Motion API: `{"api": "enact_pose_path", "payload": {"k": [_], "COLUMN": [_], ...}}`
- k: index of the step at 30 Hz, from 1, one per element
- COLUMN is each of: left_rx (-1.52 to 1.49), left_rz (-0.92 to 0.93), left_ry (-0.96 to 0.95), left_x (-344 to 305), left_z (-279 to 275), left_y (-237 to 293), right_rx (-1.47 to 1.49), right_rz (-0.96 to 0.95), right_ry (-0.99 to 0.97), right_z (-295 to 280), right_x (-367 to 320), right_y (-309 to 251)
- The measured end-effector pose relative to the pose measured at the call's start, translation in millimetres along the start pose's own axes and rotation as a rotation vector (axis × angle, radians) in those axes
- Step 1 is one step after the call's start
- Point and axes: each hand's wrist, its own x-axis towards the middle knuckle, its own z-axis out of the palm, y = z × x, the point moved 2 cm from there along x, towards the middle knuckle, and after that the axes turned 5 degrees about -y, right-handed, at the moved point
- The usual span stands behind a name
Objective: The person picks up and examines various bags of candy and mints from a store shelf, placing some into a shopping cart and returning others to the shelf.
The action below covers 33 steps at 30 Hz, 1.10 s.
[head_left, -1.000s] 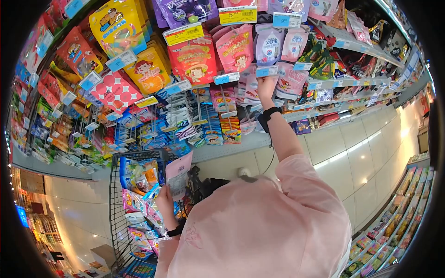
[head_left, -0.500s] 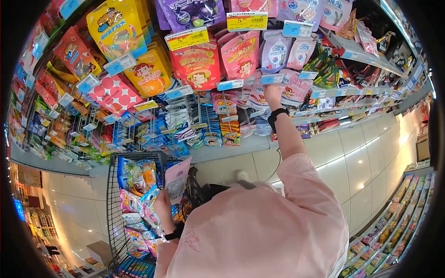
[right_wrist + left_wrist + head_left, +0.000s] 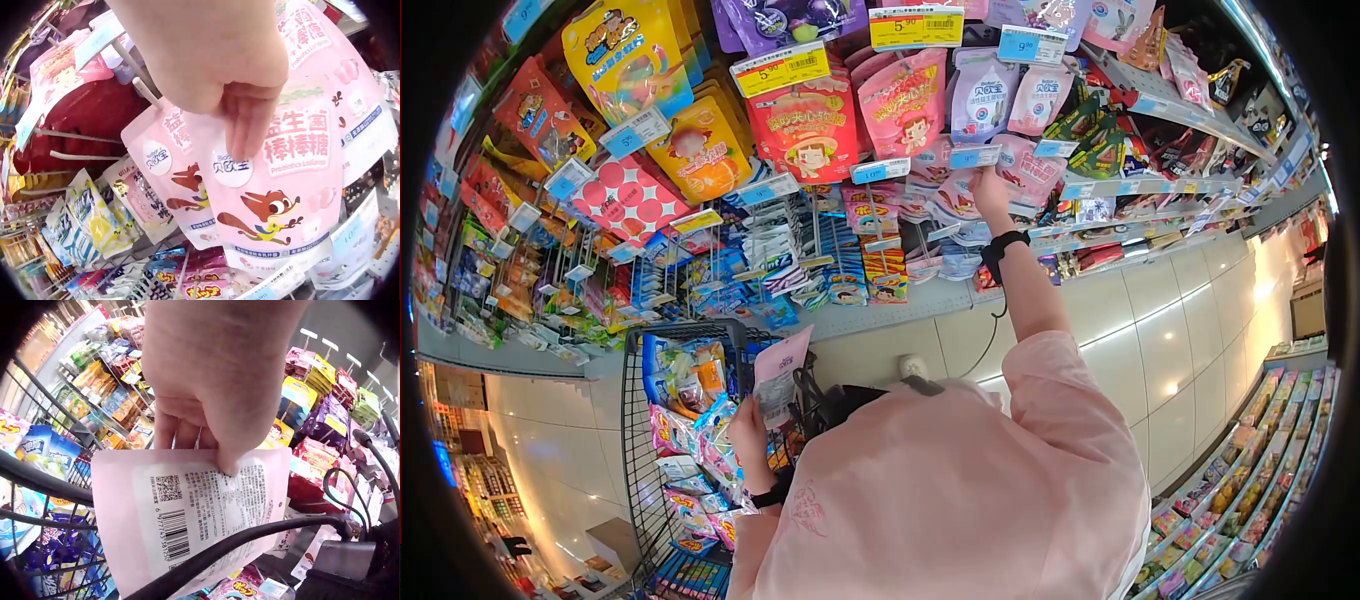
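My left hand [image 3: 748, 440] holds up a pink pouch [image 3: 778, 375] over the cart's right side. In the left wrist view the thumb of that hand [image 3: 212, 381] presses the top edge of the pouch [image 3: 134, 519], whose printed back with a barcode faces the camera. At the rack my right hand [image 3: 990, 197] is just below a blue price tag [image 3: 976, 157]. The right wrist view has the hand [image 3: 206, 56] gripping the top of a pink pouch with a fox on it [image 3: 275, 181], its fingers over the front. Similar pouches hang beside it; the thumb is hidden.
A wire cart [image 3: 632, 400] filled with candy bags stands at the lower left. Hooks of hanging bags cover the rack, with a red pouch [image 3: 805, 130] left of my right hand. Black straps [image 3: 250, 534] cross before the left wrist camera. Low shelves [image 3: 1230, 480] are at right.
My right hand has shifted slightly right beneath the price tag. The left hand keeps its pouch, which has moved little. The head view has shifted slightly.
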Motion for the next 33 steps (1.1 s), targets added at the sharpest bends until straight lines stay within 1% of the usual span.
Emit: {"api": "enact_pose_path", "payload": {"k": [2, 6, 8, 9, 11, 12, 14, 15, 16, 18, 19, 20, 22, 23, 25, 26, 28, 29, 31, 32, 33], "left_rx": [0.001, -0.004, -0.001, 0.003, -0.033, -0.07, -0.072, -0.076, -0.077, -0.073, -0.073, -0.071, -0.07, -0.061, -0.054, -0.079, -0.104, -0.103, -0.101, -0.091, -0.081], "left_rz": [0.012, 0.028, 0.024, 0.02, 0.023, 0.024, 0.033, 0.036, 0.042, 0.056, 0.058, 0.06, 0.064, 0.061, 0.057, 0.061, 0.067, 0.077, 0.09, 0.074, 0.058], "left_ry": [0.016, 0.026, 0.029, 0.03, 0.033, 0.036, 0.023, 0.015, 0.013, 0.02, 0.019, 0.015, 0.011, 0.01, 0.008, 0.005, 0.001, -0.014, -0.028, -0.038, -0.049], "left_x": [1, 2, 1, 2, 0, 0, 0, 0, 1, 0, 0, 1, 1, 0, -1, -2, -3, -3, -2, -3, -3], "left_z": [2, -2, -1, 0, -1, -1, -2, -2, -1, -1, 0, 1, 1, 1, 1, 3, 3, 3, 1, 0, -1], "left_y": [-1, 1, -1, -3, -3, -2, -1, -1, -1, -2, -4, -6, -8, -8, -10, -12, -14, -14, -14, -15, -16], "right_rx": [-0.13, -0.229, -0.178, -0.178, -0.02, -0.021, -0.075, -0.068, -0.07, 0.141, 0.173, 0.173, 0.189, 0.188, 0.308, 0.307, 0.237, 0.237, 0.367, 0.367, 0.367], "right_rz": [0.082, 0.035, -0.125, -0.124, -0.282, -0.277, -0.339, -0.293, -0.289, -0.034, -0.023, -0.021, 0.081, 0.08, 0.151, 0.149, 0.275, 0.276, 0.257, 0.257, 0.105], "right_ry": [0.106, 0.112, 0.266, 0.27, 0.278, 0.281, 0.194, 0.211, 0.215, 0.291, 0.336, 0.338, 0.334, 0.336, 0.434, 0.435, 0.304, 0.306, 0.398, 0.401, 0.512], "right_z": [-12, -29, -32, -32, -32, -32, -36, -38, -39, -42, -42, -42, -42, -42, -44, -43, -38, -36, -37, -37, -38], "right_x": [-15, -32, -37, -38, -49, -53, -64, -67, -68, -64, -63, -64, -66, -68, -76, -75, -71, -71, -71, -71, -71], "right_y": [-15, -32, -35, -35, -46, -50, -65, -70, -74, -75, -74, -74, -74, -75, -74, -69, -56, -54, -55, -57, -64]}}
